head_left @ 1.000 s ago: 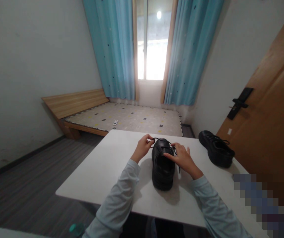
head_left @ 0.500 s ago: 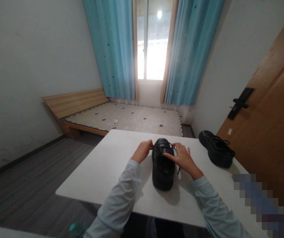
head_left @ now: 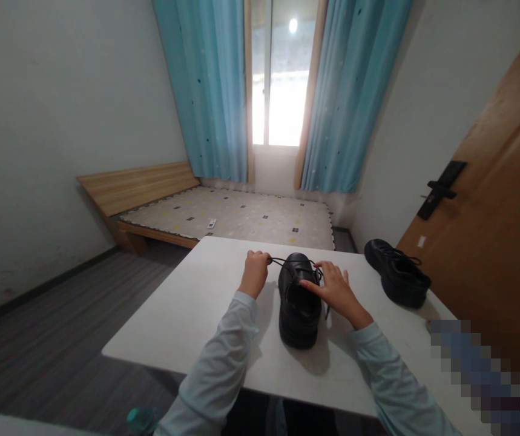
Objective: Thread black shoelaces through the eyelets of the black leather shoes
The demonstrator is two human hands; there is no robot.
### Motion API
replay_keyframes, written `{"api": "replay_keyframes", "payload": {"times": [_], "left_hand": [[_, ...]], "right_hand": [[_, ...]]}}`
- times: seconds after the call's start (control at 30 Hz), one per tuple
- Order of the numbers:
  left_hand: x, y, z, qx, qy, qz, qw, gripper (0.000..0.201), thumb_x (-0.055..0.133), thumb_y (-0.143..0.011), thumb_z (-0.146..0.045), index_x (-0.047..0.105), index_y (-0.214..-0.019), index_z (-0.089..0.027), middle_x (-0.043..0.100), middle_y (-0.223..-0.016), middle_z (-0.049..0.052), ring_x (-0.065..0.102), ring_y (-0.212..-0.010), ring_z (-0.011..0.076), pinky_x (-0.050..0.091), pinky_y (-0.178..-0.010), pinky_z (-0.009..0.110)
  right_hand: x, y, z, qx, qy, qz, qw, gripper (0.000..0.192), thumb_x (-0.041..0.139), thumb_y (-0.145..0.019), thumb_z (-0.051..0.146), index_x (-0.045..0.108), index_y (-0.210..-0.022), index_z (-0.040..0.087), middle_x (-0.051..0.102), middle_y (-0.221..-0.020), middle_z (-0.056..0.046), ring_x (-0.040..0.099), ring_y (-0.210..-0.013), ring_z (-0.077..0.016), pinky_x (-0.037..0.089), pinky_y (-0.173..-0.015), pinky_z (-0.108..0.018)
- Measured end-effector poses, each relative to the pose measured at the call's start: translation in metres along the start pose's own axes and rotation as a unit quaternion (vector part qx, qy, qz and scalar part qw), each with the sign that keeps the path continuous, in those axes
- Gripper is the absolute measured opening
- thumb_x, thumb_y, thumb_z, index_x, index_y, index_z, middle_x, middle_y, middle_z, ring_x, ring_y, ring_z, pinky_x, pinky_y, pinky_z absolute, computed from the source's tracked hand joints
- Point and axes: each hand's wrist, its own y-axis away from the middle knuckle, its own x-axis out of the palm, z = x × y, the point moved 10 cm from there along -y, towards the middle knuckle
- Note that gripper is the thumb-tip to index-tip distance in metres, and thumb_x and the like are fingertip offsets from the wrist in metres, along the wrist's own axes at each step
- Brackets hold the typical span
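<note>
A black lace-up shoe (head_left: 299,330) rests sole down on the white table (head_left: 173,321), its toe pointing away from me and its heel near me. My left hand (head_left: 255,272) is closed on a black shoelace (head_left: 276,261), drawn out taut to the left of the shoe. My right hand (head_left: 335,287) grips the shoe's right side, thumb on the tongue by the opening and index finger near the lacing; its other fingers are partly stretched. A loose lace end hangs on that side. What lies under the right fingertips is partly hidden.
A second black shoe (head_left: 396,272) stands at the table's right edge, near a wooden door (head_left: 491,200). Behind the table is a low bed (head_left: 241,212) with a small white remote-like object (head_left: 212,223). A green-capped item (head_left: 137,418) shows at lower left.
My left hand has moved left, away from the shoe, and the lace in it now stretches farther out. My right hand and both shoes have stayed in place.
</note>
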Motion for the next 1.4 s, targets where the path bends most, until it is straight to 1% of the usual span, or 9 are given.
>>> {"api": "replay_keyframes", "payload": {"times": [0.43,0.73,0.8,0.87,1.03,1.1,1.17,1.27,1.4], "left_hand": [[-0.047,0.006,0.009,-0.071,0.12,-0.171,0.975,0.017,0.045,-0.087,-0.017,0.063,-0.087,-0.017,0.064,-0.087,0.009,0.054,-0.087,0.0241,0.041,-0.078,0.036],[-0.052,0.009,0.029,-0.119,0.317,-0.228,0.913,0.013,0.048,-0.085,-0.022,0.059,-0.083,-0.018,0.062,-0.08,0.004,0.057,-0.078,0.0169,0.045,-0.074,0.03],[-0.047,0.008,0.035,-0.133,0.385,-0.227,0.885,0.013,0.048,-0.085,-0.026,0.058,-0.082,-0.018,0.059,-0.075,0.002,0.056,-0.072,0.0146,0.047,-0.071,0.028],[-0.04,0.007,0.038,-0.137,0.484,-0.217,0.836,0.014,0.048,-0.085,-0.029,0.055,-0.081,-0.017,0.057,-0.074,0.001,0.057,-0.071,0.0126,0.049,-0.068,0.026],[-0.024,0.004,0.032,-0.149,0.716,-0.175,0.66,0.017,0.053,-0.085,-0.034,0.047,-0.082,-0.018,0.057,-0.081,0.0,0.065,-0.08,0.0141,0.053,-0.075,0.033],[-0.024,0.005,0.028,-0.149,0.76,-0.165,0.611,0.018,0.054,-0.084,-0.033,0.045,-0.082,-0.018,0.058,-0.082,0.0,0.066,-0.079,0.0158,0.053,-0.078,0.038],[-0.025,0.006,0.026,-0.151,0.783,-0.161,0.581,0.018,0.055,-0.085,-0.032,0.044,-0.083,-0.018,0.059,-0.082,0.0,0.066,-0.079,0.0169,0.052,-0.079,0.041],[-0.026,0.007,0.028,-0.162,0.794,-0.167,0.562,0.018,0.055,-0.085,-0.033,0.044,-0.084,-0.02,0.06,-0.082,0.0,0.065,-0.076,0.0151,0.052,-0.078,0.041],[-0.031,0.008,0.031,-0.153,0.801,-0.18,0.55,0.014,0.054,-0.086,-0.03,0.045,-0.083,-0.02,0.057,-0.077,-0.002,0.056,-0.06,0.0075,0.049,-0.067,0.028]], "right_hand": [[0.001,0.002,-0.003,-0.006,0.001,-0.002,1.0,0.057,0.045,-0.075,0.069,0.048,-0.108,0.023,0.059,-0.11,-0.011,0.053,-0.107,-0.0326,0.026,-0.096,-0.063],[0.003,0.001,-0.006,0.006,-0.011,0.013,1.0,0.063,0.045,-0.073,0.073,0.047,-0.109,0.022,0.057,-0.111,-0.011,0.051,-0.109,-0.033,0.025,-0.097,-0.062],[0.003,0.002,-0.006,0.006,-0.011,0.012,1.0,0.061,0.044,-0.074,0.073,0.048,-0.108,0.022,0.057,-0.111,-0.011,0.051,-0.109,-0.0331,0.025,-0.097,-0.062],[0.003,0.002,-0.006,0.002,-0.006,0.009,1.0,0.059,0.044,-0.075,0.071,0.048,-0.108,0.022,0.058,-0.11,-0.011,0.052,-0.108,-0.033,0.026,-0.096,-0.062],[0.003,0.003,-0.007,-0.009,0.007,-0.001,1.0,0.055,0.044,-0.076,0.068,0.048,-0.108,0.023,0.059,-0.109,-0.01,0.054,-0.106,-0.0319,0.03,-0.094,-0.06],[0.004,0.003,-0.008,-0.004,0.0,0.002,1.0,0.056,0.045,-0.076,0.069,0.047,-0.108,0.023,0.058,-0.11,-0.01,0.053,-0.107,-0.0322,0.028,-0.095,-0.06],[0.005,0.003,-0.009,0.0,-0.009,0.006,1.0,0.057,0.045,-0.075,0.07,0.047,-0.108,0.023,0.058,-0.11,-0.01,0.053,-0.108,-0.0323,0.027,-0.096,-0.061],[0.004,0.003,-0.009,0.001,-0.014,0.007,1.0,0.058,0.045,-0.074,0.071,0.047,-0.108,0.023,0.058,-0.111,-0.011,0.053,-0.108,-0.0326,0.027,-0.096,-0.06],[0.005,0.003,-0.009,0.004,-0.017,0.013,1.0,0.059,0.045,-0.074,0.071,0.047,-0.109,0.023,0.058,-0.111,-0.011,0.052,-0.109,-0.0335,0.025,-0.097,-0.062]]}}
